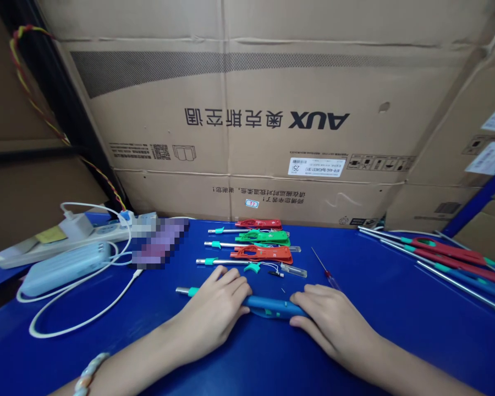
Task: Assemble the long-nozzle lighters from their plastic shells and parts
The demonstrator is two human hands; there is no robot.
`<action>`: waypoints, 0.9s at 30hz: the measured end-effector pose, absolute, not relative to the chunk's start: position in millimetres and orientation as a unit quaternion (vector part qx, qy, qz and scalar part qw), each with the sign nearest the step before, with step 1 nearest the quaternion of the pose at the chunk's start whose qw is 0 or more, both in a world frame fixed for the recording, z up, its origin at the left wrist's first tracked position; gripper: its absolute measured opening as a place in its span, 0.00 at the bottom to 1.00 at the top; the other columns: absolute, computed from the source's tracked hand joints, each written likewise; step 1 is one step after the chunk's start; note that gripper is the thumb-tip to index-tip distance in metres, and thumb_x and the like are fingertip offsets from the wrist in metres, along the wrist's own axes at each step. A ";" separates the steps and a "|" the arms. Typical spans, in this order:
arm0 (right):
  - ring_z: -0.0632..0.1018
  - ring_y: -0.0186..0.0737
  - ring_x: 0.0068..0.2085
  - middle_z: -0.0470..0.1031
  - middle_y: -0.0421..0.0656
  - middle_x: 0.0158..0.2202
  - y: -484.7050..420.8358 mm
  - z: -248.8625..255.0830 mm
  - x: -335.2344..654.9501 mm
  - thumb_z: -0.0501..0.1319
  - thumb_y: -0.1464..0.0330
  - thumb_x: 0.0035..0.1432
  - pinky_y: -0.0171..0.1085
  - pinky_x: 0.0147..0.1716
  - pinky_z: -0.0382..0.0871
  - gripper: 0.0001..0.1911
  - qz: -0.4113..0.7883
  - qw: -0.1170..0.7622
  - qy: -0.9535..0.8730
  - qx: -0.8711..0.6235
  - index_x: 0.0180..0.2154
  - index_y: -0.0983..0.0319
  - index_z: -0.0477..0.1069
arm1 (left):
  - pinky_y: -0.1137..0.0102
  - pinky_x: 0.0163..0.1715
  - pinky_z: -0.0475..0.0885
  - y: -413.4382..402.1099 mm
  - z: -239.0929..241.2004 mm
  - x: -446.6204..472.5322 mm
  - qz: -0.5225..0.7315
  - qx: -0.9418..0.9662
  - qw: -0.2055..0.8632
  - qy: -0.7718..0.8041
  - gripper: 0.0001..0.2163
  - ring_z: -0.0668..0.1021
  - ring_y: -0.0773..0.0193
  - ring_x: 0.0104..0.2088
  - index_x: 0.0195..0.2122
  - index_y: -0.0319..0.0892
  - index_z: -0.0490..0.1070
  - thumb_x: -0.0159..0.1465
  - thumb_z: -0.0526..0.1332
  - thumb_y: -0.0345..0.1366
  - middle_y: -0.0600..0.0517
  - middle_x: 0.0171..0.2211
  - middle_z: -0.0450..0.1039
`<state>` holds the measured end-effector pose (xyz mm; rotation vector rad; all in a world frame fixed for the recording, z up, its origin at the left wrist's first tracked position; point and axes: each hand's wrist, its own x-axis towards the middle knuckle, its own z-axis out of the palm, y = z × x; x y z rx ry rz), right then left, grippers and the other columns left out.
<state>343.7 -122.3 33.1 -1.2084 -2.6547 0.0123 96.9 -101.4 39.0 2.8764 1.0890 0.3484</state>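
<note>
A blue long-necked gas lighter (272,306) lies crosswise in front of me, its metal nozzle with a teal collar pointing left. My left hand (220,302) is closed over its middle, where neck and handle meet. The handle's right end is gripped by my right hand (328,313), fingers on top and thumb below. Just beyond are lighters in parts: an orange casing (262,254), a green casing (264,237) and a red casing (259,224), with metal tubes, teal triggers and thin wires. A clear fuel tank (293,270) sits near the orange one.
A screwdriver (326,269) lies beyond my right hand. Several long-necked lighters and tubes (449,258) are at the right. At the left are a power bank (66,267), white cables, a power strip (107,230) and a blurred phone (163,242). A large cardboard box (247,71) stands behind the table.
</note>
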 end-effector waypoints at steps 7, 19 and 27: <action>0.77 0.45 0.38 0.77 0.45 0.38 -122.5 30.5 343.5 0.56 0.71 0.64 0.40 0.37 0.70 0.07 0.065 0.117 -0.895 -0.425 0.43 0.62 0.68 | 0.58 0.41 0.59 -101.0 36.3 97.1 0.139 0.930 -0.019 0.340 0.05 0.67 0.54 0.38 0.38 0.39 0.66 0.67 0.52 0.28 0.47 0.37 0.70; 0.77 0.44 0.29 0.77 0.42 0.31 -127.8 31.1 334.1 0.60 0.72 0.60 0.39 0.30 0.66 0.03 -0.010 0.096 -0.901 -0.423 0.37 0.60 0.68 | 0.57 0.41 0.61 -111.3 32.0 105.8 0.140 0.928 -0.140 0.316 0.07 0.68 0.53 0.37 0.37 0.37 0.66 0.68 0.50 0.29 0.45 0.36 0.70; 0.78 0.46 0.33 0.77 0.43 0.35 -135.3 22.3 324.7 0.65 0.72 0.55 0.41 0.34 0.67 0.10 -0.020 0.100 -0.909 -0.403 0.38 0.61 0.66 | 0.57 0.44 0.60 -117.7 26.7 113.0 0.171 0.929 -0.163 0.285 0.08 0.70 0.54 0.37 0.39 0.37 0.67 0.69 0.50 0.29 0.46 0.35 0.70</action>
